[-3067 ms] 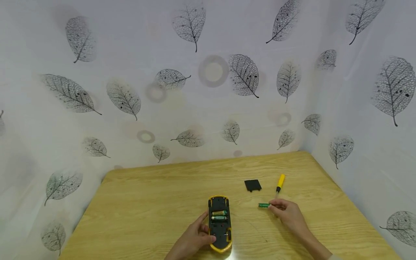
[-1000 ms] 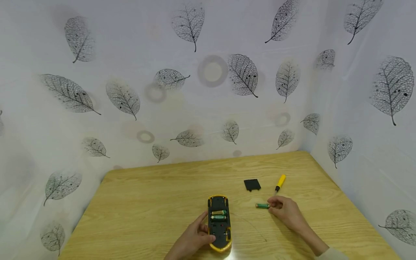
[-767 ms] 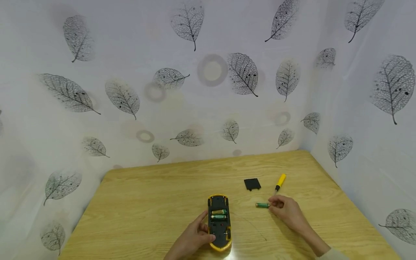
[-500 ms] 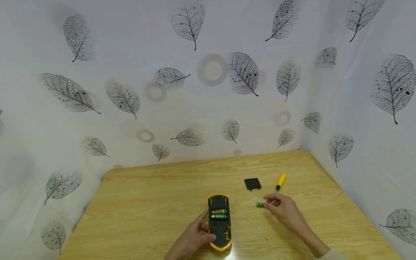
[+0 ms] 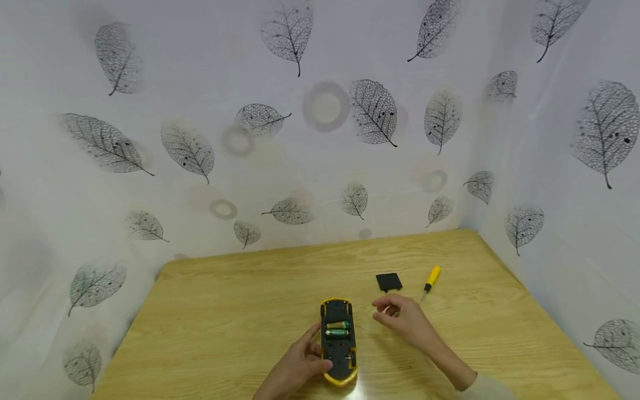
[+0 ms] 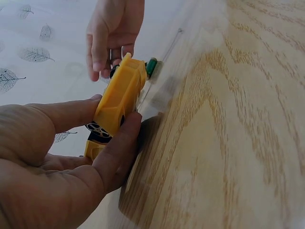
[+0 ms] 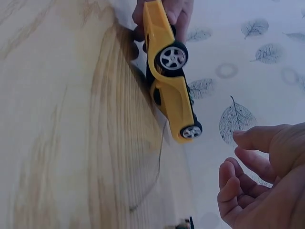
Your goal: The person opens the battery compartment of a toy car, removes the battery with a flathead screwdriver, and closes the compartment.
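Note:
A yellow toy car with a black underside [image 5: 338,355] lies wheels up in the head view. My left hand [image 5: 296,366] grips it from the left, thumb on one side and fingers on the other. Two green batteries sit in its open compartment, one lying straight [image 5: 337,333] and one slightly tilted [image 5: 336,325]. To the right of the car, my right hand [image 5: 406,325] hovers over the table, thumb and fingers loosely bent and apart, holding nothing. A loose green battery [image 6: 151,67] rests on the table in the left wrist view; my right hand mostly hides it from the head view.
A black battery cover [image 5: 389,281] lies behind my right hand. To its right is a yellow-handled screwdriver [image 5: 433,276]. A thin dark line [image 7: 160,164] runs across the wooden tabletop [image 5: 225,311]. Leaf-patterned curtains [image 5: 310,166] stand around the table.
My right hand has released the loose battery and moved left toward the toy car. The left hand and the car have stayed in place.

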Action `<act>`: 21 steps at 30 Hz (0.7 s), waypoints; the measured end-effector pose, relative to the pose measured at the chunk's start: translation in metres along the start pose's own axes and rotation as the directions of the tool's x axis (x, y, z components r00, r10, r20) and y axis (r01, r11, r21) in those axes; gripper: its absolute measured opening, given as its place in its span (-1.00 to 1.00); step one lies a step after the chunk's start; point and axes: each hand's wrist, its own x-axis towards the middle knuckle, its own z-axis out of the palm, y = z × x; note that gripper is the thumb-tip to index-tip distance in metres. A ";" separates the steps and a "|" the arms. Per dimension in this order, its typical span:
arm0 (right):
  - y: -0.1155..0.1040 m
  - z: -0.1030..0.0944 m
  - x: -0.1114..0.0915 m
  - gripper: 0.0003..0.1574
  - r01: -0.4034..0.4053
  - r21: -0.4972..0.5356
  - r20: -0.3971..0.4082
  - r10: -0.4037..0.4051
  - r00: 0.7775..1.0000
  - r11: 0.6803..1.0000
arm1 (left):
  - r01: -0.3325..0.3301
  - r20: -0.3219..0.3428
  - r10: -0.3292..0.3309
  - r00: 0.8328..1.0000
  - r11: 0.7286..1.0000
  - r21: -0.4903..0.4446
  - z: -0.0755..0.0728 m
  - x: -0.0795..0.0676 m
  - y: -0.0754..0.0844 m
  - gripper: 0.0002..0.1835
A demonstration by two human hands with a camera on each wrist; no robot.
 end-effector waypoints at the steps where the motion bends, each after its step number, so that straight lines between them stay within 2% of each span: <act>1: -0.002 0.003 0.001 -0.67 0.003 0.007 0.010 -0.003 1.000 1.000 | 0.002 -0.001 -0.002 1.000 1.000 0.001 0.000 0.000 0.000 0.04; 9: -0.012 0.024 0.005 -0.71 0.004 0.036 0.062 -0.006 0.998 0.999 | 0.021 -0.024 -0.021 1.000 1.000 0.023 0.000 0.002 -0.001 0.03; 21: -0.014 0.043 0.009 -0.76 0.005 0.043 0.089 -0.009 0.996 0.999 | 0.014 -0.015 -0.014 1.000 1.000 0.002 0.000 0.002 -0.002 0.03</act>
